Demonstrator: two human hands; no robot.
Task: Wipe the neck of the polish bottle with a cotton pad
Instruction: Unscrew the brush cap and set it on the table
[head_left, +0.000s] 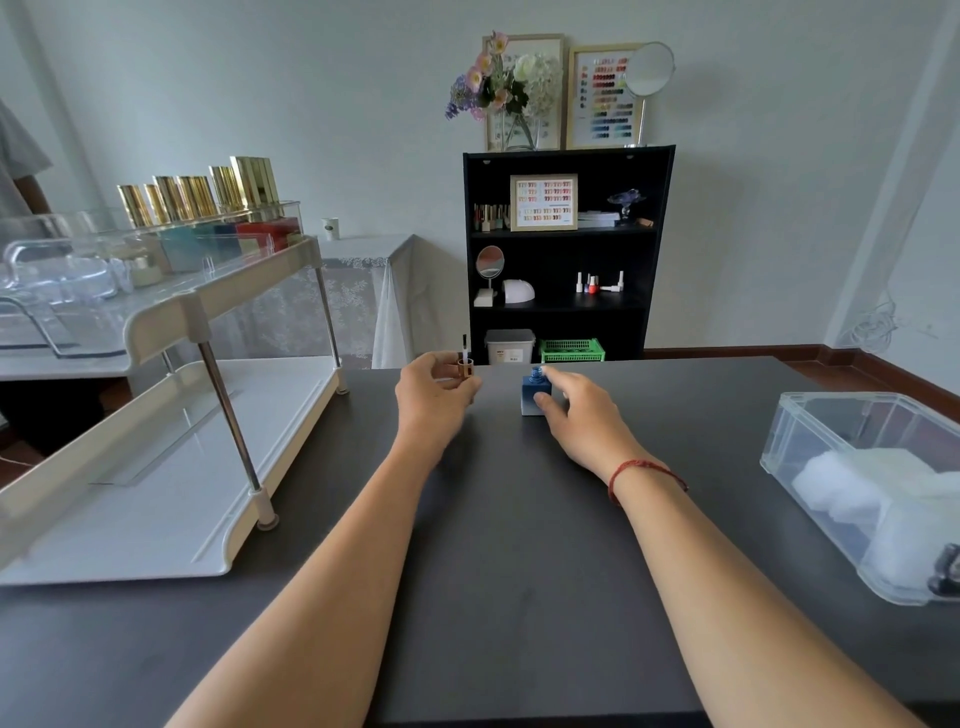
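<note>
Polish bottle (530, 391), blue, stands uncapped on the counter (519, 561), gripped by the right hand (577, 421); left hand (431, 400) pinches a brush cap (466, 368); any lettering seems too small to read.

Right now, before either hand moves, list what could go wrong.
1. The small blue square polish bottle stands uncapped on the dark grey table; if the right grip lets go, a knock could spill it.
2. The left grip holds the brown cap, brush pointing up; polish might run onto the fingers.
3. The white cotton pads lie in the clear plastic box at far right; fetching one probably frees the bottle.
</note>
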